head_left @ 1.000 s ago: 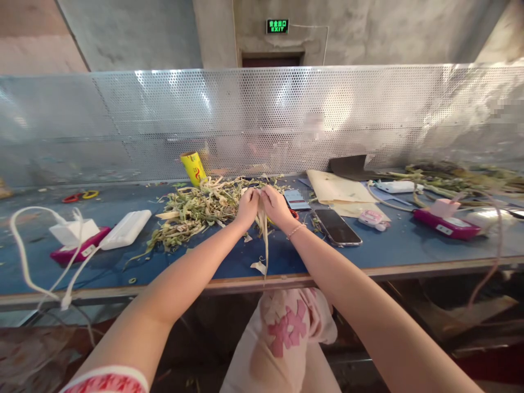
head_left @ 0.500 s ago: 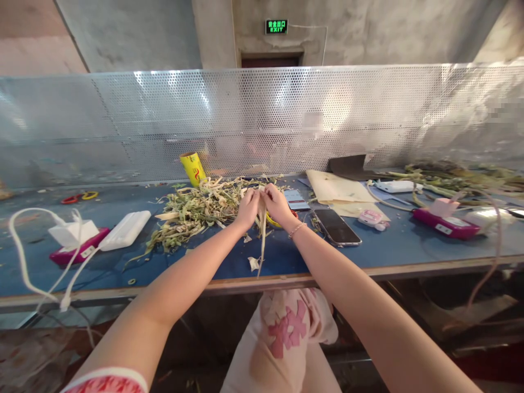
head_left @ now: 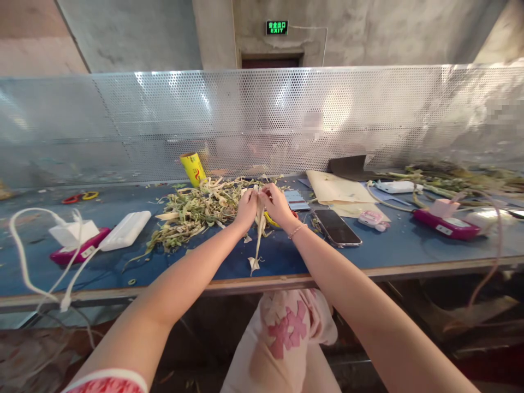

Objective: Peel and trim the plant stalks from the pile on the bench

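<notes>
Over the desk [head_left: 303, 262], near the middle of its front edge, the left hand [head_left: 246, 210] is pinching the upper end of 1 pale dry strip [head_left: 259, 229] in curled fingers, seemingly to steady it; the tail is trailing toward that edge, by a pale scrap [head_left: 253, 263]. The right hand [head_left: 276, 205] is facing it with bent fingertips close to the strip; whether they are gripping it, I cannot tell. A heap of dried strips [head_left: 192, 212] is lying just left of the left hand, probably for easy reach. Near the back edge, a yellow tube [head_left: 192, 168] is standing tilted behind the heap, perhaps to be out of the way.
</notes>
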`<action>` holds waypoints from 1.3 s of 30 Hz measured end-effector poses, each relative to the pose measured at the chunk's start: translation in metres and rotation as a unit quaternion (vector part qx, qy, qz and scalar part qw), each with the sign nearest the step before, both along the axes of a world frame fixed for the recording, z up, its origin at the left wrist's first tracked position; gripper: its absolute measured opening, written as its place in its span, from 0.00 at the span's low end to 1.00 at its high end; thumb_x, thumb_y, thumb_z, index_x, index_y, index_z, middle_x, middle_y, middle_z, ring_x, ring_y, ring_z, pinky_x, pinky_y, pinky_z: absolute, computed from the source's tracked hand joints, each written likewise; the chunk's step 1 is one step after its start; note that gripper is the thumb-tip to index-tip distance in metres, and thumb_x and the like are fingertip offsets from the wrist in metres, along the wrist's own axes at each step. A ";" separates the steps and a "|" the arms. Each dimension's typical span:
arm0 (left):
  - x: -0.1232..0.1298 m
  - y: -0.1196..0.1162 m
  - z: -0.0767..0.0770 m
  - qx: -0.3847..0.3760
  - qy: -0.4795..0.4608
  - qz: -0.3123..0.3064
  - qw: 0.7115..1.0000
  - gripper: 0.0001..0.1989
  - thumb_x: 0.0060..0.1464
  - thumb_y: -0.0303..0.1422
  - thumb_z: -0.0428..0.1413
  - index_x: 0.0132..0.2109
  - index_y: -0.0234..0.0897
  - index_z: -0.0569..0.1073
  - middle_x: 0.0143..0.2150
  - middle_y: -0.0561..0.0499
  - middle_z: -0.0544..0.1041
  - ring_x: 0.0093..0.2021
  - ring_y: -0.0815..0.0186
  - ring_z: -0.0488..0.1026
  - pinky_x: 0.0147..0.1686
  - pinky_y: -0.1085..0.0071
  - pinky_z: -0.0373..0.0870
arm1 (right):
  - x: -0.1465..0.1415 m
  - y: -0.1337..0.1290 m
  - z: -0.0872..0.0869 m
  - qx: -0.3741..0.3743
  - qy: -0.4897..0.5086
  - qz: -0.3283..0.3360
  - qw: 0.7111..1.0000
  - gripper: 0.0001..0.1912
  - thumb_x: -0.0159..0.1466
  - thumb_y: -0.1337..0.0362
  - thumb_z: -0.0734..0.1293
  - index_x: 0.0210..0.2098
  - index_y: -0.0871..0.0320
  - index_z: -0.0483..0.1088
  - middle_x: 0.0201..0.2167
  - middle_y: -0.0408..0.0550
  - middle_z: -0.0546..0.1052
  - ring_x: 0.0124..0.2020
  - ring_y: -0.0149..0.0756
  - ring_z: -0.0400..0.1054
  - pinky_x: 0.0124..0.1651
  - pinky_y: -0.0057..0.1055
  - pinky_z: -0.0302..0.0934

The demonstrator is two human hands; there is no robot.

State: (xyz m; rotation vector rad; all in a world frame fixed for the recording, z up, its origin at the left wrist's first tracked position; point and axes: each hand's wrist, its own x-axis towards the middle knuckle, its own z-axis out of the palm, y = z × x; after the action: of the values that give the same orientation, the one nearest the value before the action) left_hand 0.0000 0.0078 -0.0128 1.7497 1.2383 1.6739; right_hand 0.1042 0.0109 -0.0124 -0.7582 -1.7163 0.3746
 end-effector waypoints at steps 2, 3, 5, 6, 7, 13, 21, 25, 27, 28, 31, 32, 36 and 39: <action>-0.001 -0.003 0.003 0.012 0.037 0.007 0.999 0.10 0.54 0.30 0.44 0.25 0.37 0.61 0.23 0.54 0.63 0.27 0.69 0.63 0.29 0.73 0.59 | -0.002 0.000 -0.001 -0.036 0.025 0.006 0.999 0.09 0.57 0.56 0.58 0.30 0.55 0.56 0.24 0.40 0.63 0.25 0.29 0.57 0.31 0.27 0.52; -0.002 -0.005 0.005 0.019 0.051 0.008 0.998 0.10 0.54 0.29 0.44 0.25 0.37 0.60 0.23 0.54 0.63 0.27 0.69 0.62 0.29 0.73 0.58 | -0.002 0.000 -0.001 -0.053 0.036 0.005 0.998 0.11 0.57 0.55 0.58 0.29 0.55 0.56 0.23 0.39 0.61 0.25 0.29 0.56 0.30 0.27 0.51; -0.002 -0.009 0.008 0.030 0.075 0.015 0.997 0.10 0.54 0.28 0.44 0.24 0.38 0.59 0.22 0.54 0.63 0.27 0.69 0.62 0.29 0.72 0.57 | -0.003 0.001 -0.001 -0.076 0.044 -0.004 0.996 0.13 0.57 0.53 0.58 0.26 0.55 0.54 0.21 0.38 0.59 0.24 0.28 0.54 0.29 0.27 0.50; -0.002 -0.010 0.009 0.033 0.085 0.014 0.996 0.10 0.54 0.28 0.44 0.24 0.38 0.58 0.22 0.54 0.62 0.27 0.68 0.62 0.29 0.72 0.57 | -0.003 0.001 -0.001 -0.080 0.043 -0.010 0.996 0.13 0.57 0.53 0.58 0.25 0.55 0.53 0.20 0.38 0.58 0.24 0.28 0.53 0.28 0.27 0.49; -0.001 -0.012 0.010 0.035 0.098 0.011 0.995 0.10 0.54 0.28 0.44 0.24 0.38 0.57 0.22 0.54 0.62 0.27 0.68 0.62 0.29 0.72 0.56 | -0.002 0.001 -0.001 -0.077 0.040 -0.015 0.996 0.14 0.57 0.54 0.57 0.23 0.55 0.51 0.20 0.38 0.57 0.24 0.29 0.53 0.28 0.27 0.49; -0.002 -0.016 0.014 0.042 0.143 -0.016 0.989 0.11 0.53 0.28 0.45 0.23 0.38 0.56 0.21 0.54 0.60 0.25 0.68 0.60 0.28 0.71 0.54 | 0.001 0.003 0.000 -0.028 0.015 -0.008 0.999 0.09 0.59 0.59 0.53 0.24 0.55 0.53 0.21 0.40 0.61 0.26 0.31 0.55 0.31 0.27 0.51; -0.001 -0.012 0.010 0.002 0.006 -0.056 0.998 0.12 0.52 0.28 0.46 0.22 0.37 0.57 0.20 0.56 0.58 0.23 0.71 0.57 0.26 0.73 0.53 | 0.001 -0.001 0.000 0.014 -0.019 -0.038 0.999 0.09 0.60 0.58 0.53 0.29 0.56 0.57 0.24 0.42 0.65 0.26 0.30 0.57 0.31 0.27 0.51; 0.001 -0.010 0.006 -0.025 -0.070 -0.117 0.990 0.11 0.53 0.28 0.45 0.23 0.36 0.57 0.20 0.56 0.57 0.22 0.73 0.56 0.24 0.74 0.53 | 0.002 -0.002 0.000 0.024 -0.024 -0.038 0.999 0.08 0.60 0.59 0.53 0.29 0.56 0.57 0.24 0.42 0.64 0.25 0.29 0.57 0.31 0.27 0.50; 0.000 -0.010 0.006 -0.017 -0.066 -0.115 0.991 0.11 0.53 0.29 0.45 0.23 0.36 0.58 0.21 0.56 0.57 0.22 0.73 0.56 0.24 0.74 0.54 | 0.001 -0.001 0.000 0.017 -0.018 -0.031 0.999 0.08 0.60 0.60 0.54 0.28 0.56 0.56 0.23 0.41 0.63 0.24 0.29 0.55 0.30 0.27 0.50; -0.001 -0.010 0.007 -0.009 -0.053 -0.107 0.993 0.12 0.54 0.30 0.45 0.23 0.36 0.58 0.21 0.56 0.57 0.23 0.73 0.57 0.24 0.74 0.54 | 0.001 -0.001 0.000 0.014 -0.013 -0.026 0.999 0.08 0.60 0.60 0.54 0.27 0.56 0.55 0.22 0.40 0.62 0.24 0.29 0.55 0.30 0.26 0.50; -0.004 -0.011 0.009 0.024 0.008 -0.063 0.998 0.13 0.55 0.31 0.45 0.23 0.36 0.58 0.22 0.55 0.59 0.25 0.72 0.58 0.26 0.74 0.54 | 0.000 0.000 -0.001 0.010 -0.001 -0.003 1.000 0.08 0.60 0.61 0.54 0.25 0.55 0.53 0.22 0.40 0.61 0.24 0.29 0.54 0.30 0.26 0.51; -0.004 -0.011 0.010 0.034 0.033 -0.049 0.998 0.13 0.55 0.31 0.45 0.23 0.36 0.58 0.22 0.55 0.60 0.25 0.71 0.59 0.26 0.74 0.54 | -0.001 0.000 -0.001 0.006 0.003 0.003 1.000 0.09 0.60 0.61 0.54 0.24 0.55 0.52 0.22 0.40 0.60 0.25 0.29 0.54 0.30 0.27 0.51; -0.004 -0.013 0.012 0.052 0.108 -0.025 0.992 0.12 0.55 0.27 0.44 0.24 0.37 0.57 0.21 0.55 0.60 0.24 0.71 0.58 0.26 0.73 0.53 | -0.001 -0.001 0.000 -0.021 0.013 0.008 1.000 0.10 0.60 0.59 0.54 0.24 0.55 0.53 0.21 0.40 0.60 0.25 0.30 0.55 0.30 0.27 0.50; -0.002 -0.015 0.013 0.052 0.119 -0.016 0.991 0.12 0.54 0.26 0.44 0.23 0.37 0.56 0.21 0.55 0.59 0.24 0.71 0.58 0.26 0.73 0.52 | -0.001 -0.001 0.001 -0.021 0.000 0.003 1.000 0.10 0.60 0.59 0.53 0.24 0.55 0.53 0.20 0.40 0.60 0.25 0.30 0.55 0.29 0.27 0.50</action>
State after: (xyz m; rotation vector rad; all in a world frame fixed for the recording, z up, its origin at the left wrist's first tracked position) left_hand -0.0023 -0.0068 -0.0003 2.0703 1.2338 1.5722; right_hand 0.1036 0.0101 -0.0116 -0.7834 -1.7160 0.4171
